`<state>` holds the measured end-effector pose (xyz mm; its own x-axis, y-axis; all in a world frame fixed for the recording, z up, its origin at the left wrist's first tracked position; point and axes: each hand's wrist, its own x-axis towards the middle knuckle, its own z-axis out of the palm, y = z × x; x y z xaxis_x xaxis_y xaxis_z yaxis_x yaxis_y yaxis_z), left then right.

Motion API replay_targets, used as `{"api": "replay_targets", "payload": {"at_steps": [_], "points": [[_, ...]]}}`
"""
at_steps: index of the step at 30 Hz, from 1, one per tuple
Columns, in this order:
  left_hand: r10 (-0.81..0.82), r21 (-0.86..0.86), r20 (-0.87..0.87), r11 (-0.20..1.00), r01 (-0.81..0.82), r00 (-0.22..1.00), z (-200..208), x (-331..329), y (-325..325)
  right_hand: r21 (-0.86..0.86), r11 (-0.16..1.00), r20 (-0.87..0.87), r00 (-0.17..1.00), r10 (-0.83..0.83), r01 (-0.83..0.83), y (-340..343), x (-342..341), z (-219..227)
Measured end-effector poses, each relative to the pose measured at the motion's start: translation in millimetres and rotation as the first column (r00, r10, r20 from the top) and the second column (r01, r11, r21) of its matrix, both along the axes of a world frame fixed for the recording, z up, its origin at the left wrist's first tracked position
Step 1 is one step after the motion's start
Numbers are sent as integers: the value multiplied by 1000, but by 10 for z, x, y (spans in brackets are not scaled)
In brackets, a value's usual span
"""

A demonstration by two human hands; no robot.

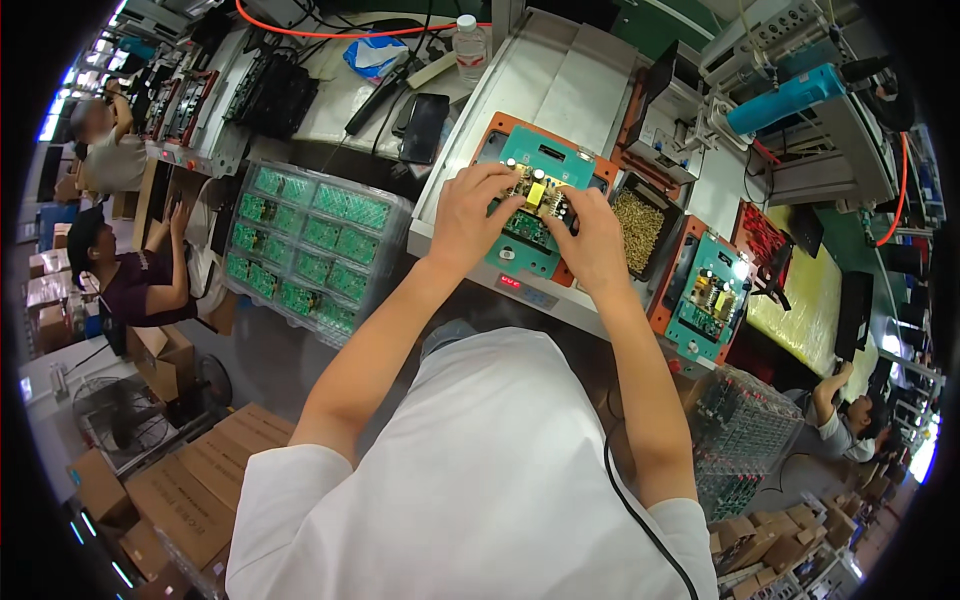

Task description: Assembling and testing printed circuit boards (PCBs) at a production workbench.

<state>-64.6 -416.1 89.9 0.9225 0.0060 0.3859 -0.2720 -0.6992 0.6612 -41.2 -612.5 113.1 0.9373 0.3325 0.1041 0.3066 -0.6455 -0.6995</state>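
Note:
A circuit board with a yellow transformer and several capacitors sits in or just over a green fixture plate with an orange frame. My left hand pinches the board's left side between thumb and fingers. At the opposite side, my right hand has its thumb and fingers closed on the board's edge. Whether the board rests fully in the fixture cannot be made out, as my fingers hide its edges. To the right stands a second green fixture carrying a similar board.
A clear tray of green boards lies at the left. Between the fixtures is a black bin of small brass-coloured parts. A blue electric screwdriver is mounted at upper right. A bottle and a phone lie behind; co-workers sit at both sides.

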Motion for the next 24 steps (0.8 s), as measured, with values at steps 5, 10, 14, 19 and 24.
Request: {"api": "replay_targets", "payload": {"at_steps": [5,10,14,19,24], "points": [[111,-153,-59,981,-119,992,-59,-321,437,-23,1000,-36,999,9,-10,-131,-70,93],[77,-372,-423,894,-251,903,-764,-1174,1099,149,987,-113,993,-39,56,-319,-349,203],[93,-354,-580,866,-353,810,-841,-1205,1106,128,978,-211,968,-135,164,-484,-423,172],[5,-446,-557,842,-304,830,-885,-1154,1193,-49,992,332,935,127,-117,225,-189,19],[91,-440,-522,823,-359,848,-887,-1136,1077,-5,988,333,932,146,-153,231,-94,-137]]}}
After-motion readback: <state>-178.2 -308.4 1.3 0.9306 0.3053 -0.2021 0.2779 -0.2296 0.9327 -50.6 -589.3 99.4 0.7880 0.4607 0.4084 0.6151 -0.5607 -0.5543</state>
